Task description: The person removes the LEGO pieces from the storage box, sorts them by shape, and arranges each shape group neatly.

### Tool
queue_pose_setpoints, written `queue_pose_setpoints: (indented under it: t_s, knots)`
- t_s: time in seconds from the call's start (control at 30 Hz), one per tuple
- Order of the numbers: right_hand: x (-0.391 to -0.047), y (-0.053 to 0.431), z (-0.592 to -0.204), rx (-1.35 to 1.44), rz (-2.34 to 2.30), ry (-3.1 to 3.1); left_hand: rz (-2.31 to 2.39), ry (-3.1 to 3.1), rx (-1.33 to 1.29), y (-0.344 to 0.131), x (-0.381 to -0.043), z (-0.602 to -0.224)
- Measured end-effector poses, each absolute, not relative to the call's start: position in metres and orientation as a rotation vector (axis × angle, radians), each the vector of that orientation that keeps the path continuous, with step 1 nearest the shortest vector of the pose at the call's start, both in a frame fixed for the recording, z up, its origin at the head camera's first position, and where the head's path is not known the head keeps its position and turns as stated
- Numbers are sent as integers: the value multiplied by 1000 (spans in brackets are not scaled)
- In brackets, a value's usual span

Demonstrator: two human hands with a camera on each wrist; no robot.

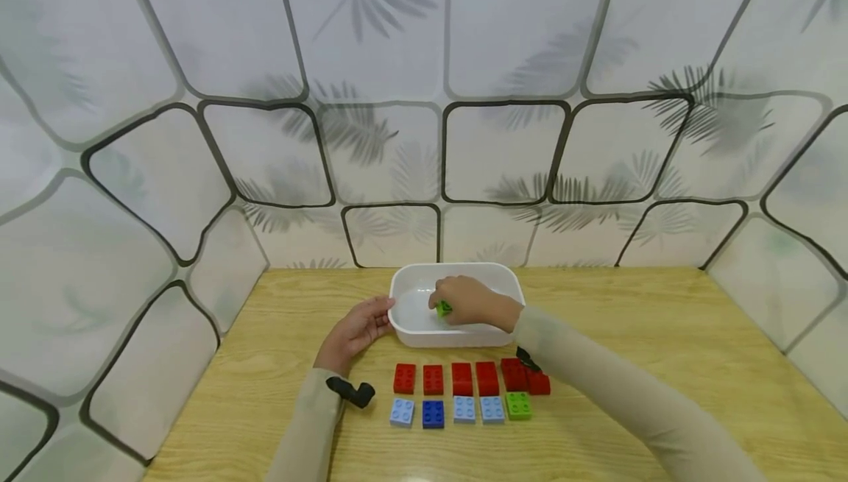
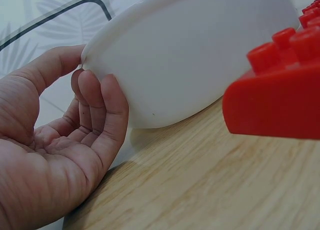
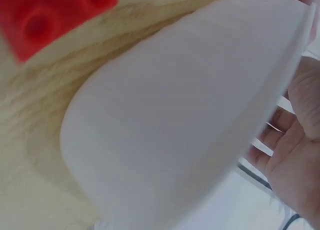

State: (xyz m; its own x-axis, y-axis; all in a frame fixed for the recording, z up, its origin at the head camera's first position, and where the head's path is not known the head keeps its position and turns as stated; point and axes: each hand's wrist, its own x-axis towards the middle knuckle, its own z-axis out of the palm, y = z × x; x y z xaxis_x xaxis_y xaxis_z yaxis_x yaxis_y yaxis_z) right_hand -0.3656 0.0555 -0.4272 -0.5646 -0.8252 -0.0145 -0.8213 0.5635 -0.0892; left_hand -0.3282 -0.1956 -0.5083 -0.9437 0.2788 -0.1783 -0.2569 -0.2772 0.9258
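Observation:
A white plastic tub (image 1: 457,339) stands on the wooden table. Inside it, my right hand (image 1: 467,299) grips a green toy brick (image 1: 444,309), partly covered by the fingers. In the right wrist view the tub's outer wall (image 3: 170,110) hides that brick. At the tub's left end, my left hand (image 1: 361,329) pinches the rim. The left wrist view shows the thumb at the rim and curled fingers (image 2: 114,97) against the outside wall.
In front of the tub lies a row of several red bricks (image 1: 433,379). Nearer are light blue bricks (image 1: 401,412), a dark blue brick (image 1: 433,414) and another green brick (image 1: 518,405). A patterned curtain (image 1: 391,158) stands behind and at both sides.

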Motion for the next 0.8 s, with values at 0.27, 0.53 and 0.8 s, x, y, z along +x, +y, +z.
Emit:
queue_pose_setpoints:
  t_s: [0.27, 0.53, 0.8]
  knots:
    - [-354, 79, -414, -1563, -162, 2738, 2275, 1644, 0, -193, -327, -510]
    - [-343, 107, -405, -1648, -278, 2784, 2278, 1640, -20, -192, -326, -512]
    - [-328, 137, -399, -1748, -418, 2807, 2276, 1651, -26, -194, -328, -508]
